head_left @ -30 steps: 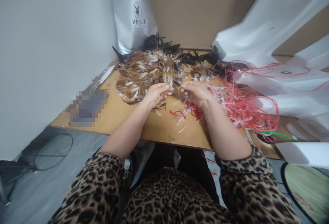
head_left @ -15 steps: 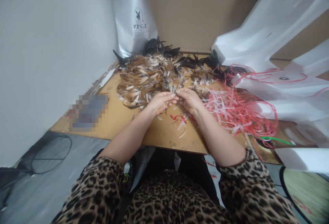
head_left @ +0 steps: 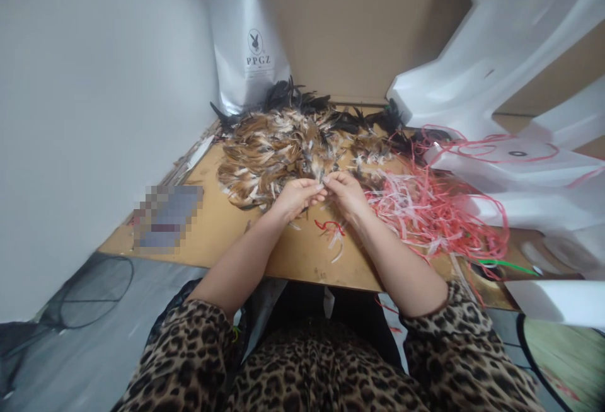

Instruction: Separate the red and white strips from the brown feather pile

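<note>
Both hands (head_left: 321, 191) amid crowding feathers (head_left: 269, 154)

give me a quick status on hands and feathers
Left hand and right hand fingertip to fingertip, pinching something small, too small to tell. Brown feather pile just behind them. Pink string tangle crowds the right side.

One head-worn camera looks forward and down from close above the lap, over both forearms, onto the table (head_left: 283, 254) and the corner walls beyond.
</note>
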`<state>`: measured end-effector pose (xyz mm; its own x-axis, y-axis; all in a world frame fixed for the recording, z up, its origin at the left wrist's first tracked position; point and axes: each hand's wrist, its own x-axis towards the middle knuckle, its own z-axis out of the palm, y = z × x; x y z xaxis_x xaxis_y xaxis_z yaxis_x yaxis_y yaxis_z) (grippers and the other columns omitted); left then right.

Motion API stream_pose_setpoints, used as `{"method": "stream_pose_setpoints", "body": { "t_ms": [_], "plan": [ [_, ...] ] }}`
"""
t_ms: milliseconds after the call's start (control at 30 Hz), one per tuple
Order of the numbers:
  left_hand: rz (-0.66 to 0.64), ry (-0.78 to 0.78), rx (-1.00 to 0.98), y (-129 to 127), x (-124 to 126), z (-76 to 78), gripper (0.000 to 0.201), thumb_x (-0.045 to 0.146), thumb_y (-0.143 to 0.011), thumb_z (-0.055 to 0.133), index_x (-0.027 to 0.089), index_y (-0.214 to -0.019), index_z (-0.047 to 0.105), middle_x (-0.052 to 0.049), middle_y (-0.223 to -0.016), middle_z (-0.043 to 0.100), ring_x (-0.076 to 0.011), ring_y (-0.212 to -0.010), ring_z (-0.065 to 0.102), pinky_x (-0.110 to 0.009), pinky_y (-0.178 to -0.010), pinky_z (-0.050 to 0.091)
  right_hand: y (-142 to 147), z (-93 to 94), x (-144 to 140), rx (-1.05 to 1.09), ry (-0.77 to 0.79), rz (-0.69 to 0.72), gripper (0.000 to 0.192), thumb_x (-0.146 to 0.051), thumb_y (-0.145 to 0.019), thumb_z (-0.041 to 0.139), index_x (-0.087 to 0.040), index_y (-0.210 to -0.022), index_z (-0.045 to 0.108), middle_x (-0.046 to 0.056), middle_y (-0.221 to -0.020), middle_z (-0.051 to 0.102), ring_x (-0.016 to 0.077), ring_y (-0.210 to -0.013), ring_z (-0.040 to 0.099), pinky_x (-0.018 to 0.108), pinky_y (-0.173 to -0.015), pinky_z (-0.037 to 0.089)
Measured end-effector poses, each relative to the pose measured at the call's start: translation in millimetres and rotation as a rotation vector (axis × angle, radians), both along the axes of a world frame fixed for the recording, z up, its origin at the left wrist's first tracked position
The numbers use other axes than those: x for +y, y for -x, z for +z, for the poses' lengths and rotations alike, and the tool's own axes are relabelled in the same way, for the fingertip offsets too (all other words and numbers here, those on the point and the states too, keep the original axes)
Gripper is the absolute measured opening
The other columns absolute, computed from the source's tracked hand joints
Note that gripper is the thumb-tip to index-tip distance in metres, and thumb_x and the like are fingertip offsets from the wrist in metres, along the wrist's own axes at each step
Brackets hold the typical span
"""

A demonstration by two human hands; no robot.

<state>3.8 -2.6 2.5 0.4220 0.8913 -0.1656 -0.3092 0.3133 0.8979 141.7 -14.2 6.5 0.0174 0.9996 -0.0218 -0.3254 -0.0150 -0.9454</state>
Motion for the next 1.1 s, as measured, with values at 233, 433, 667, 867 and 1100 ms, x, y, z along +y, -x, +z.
{"method": "stream_pose_setpoints", "body": {
  "t_ms": [233,433,667,867,1100],
  "plan": [
    [0.076,-0.16,0.147,-1.8,1.2,0.9,0.021,0.027,-0.064,0.071,0.01,-0.072,0.062,-0.004,-0.064,0.065,-0.0068,-0.05,0.056,-0.018,-0.047,0.04,-0.1,-1.6,0.7,-0.007,-0.034,-0.002,0.026,-0.035,-0.059,0.074,-0.016,-0.062,0.056,-0.006,-0.049,0.049,0.0052,-0.045,0.041,0.021,-0.048,0.03],
    [0.082,-0.25,0.242,-1.3,1.0,2.2,0.021,0.029,-0.066,0.068,0.01,-0.074,0.064,-0.005,-0.068,0.066,-0.008,-0.051,0.056,-0.02,-0.049,0.042,0.0,-5.9,2.8,-0.019,-0.063,-0.018,0.027,-0.036,-0.06,0.074,-0.017,-0.06,0.055,-0.007,-0.047,0.047,0.005,-0.044,0.038,0.021,-0.047,0.027],
    [0.203,-0.249,0.168,8.1,6.8,6.8,0.024,0.03,-0.065,0.07,0.01,-0.076,0.063,-0.006,-0.07,0.068,-0.0073,-0.051,0.056,-0.019,-0.049,0.041,-9.4,-6.4,3.9,-0.341,-0.191,-0.018,0.022,-0.037,-0.065,0.068,-0.017,-0.073,0.064,-0.002,-0.065,0.061,0.0081,-0.055,0.047,0.023,-0.057,0.037],
    [0.304,-0.204,0.102,20.0,13.0,16.6,0.023,0.029,-0.065,0.071,0.01,-0.075,0.063,-0.005,-0.069,0.067,-0.0044,-0.05,0.054,-0.016,-0.048,0.039,-19.7,-13.5,1.8,-0.934,-0.465,0.221,0.014,-0.027,-0.074,0.058,-0.015,-0.073,0.066,0.002,-0.07,0.062,0.012,-0.065,0.053,0.025,-0.065,0.039],
    [0.349,-0.168,0.054,24.2,10.7,15.8,0.02,0.027,-0.065,0.071,0.01,-0.072,0.062,-0.004,-0.066,0.066,-0.0035,-0.05,0.053,-0.015,-0.048,0.039,-6.4,-1.5,-15.3,-1.526,-0.735,0.271,0.025,-0.031,-0.086,0.045,-0.021,-0.093,0.067,0.007,-0.09,0.061,0.0168,-0.083,0.052,0.027,-0.071,0.035]
  ]
}}
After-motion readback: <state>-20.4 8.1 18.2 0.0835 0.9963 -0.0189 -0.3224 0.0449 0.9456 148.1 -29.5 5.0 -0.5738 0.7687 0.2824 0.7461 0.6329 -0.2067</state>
